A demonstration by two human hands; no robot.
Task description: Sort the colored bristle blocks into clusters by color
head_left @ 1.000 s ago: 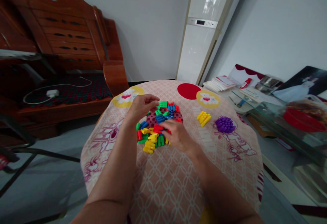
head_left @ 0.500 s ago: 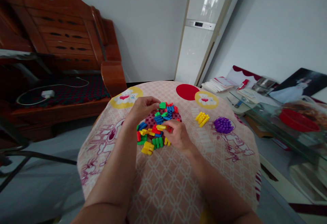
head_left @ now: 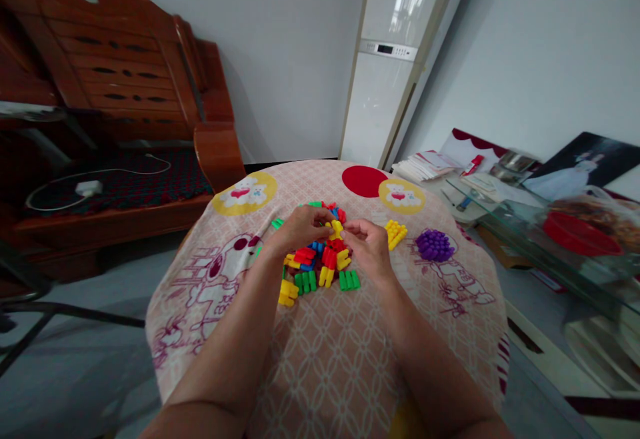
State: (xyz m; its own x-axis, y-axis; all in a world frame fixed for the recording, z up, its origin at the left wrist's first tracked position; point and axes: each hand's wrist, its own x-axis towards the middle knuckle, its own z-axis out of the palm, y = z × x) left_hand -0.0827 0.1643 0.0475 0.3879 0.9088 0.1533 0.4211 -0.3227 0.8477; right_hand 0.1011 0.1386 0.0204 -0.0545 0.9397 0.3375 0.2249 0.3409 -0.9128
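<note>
Above the pile, my left hand (head_left: 304,227) and my right hand (head_left: 369,244) meet fingertip to fingertip around a yellow toy block (head_left: 337,229). Both are closed in a pinch on it; whether it is one piece or two joined ones I cannot tell. Beneath lie loose plastic blocks in red, blue, yellow and green, among them a red block (head_left: 329,257) and a green block (head_left: 349,280) near my right wrist. My left hand hides part of the pile. To the right sit a yellow cluster of blocks (head_left: 395,233) and a purple cluster (head_left: 435,245).
A patterned cloth (head_left: 330,345) covers the round table. At the right stands a glass-topped table (head_left: 520,225) with papers and a red bowl (head_left: 583,232). A wooden bench (head_left: 125,79) is at the left, a white cabinet-like appliance (head_left: 377,92) behind.
My hands have come together over the pile, the left moving right and the right moving up. The yellow block is now between them. A green block lies newly apart at the pile's right edge.
</note>
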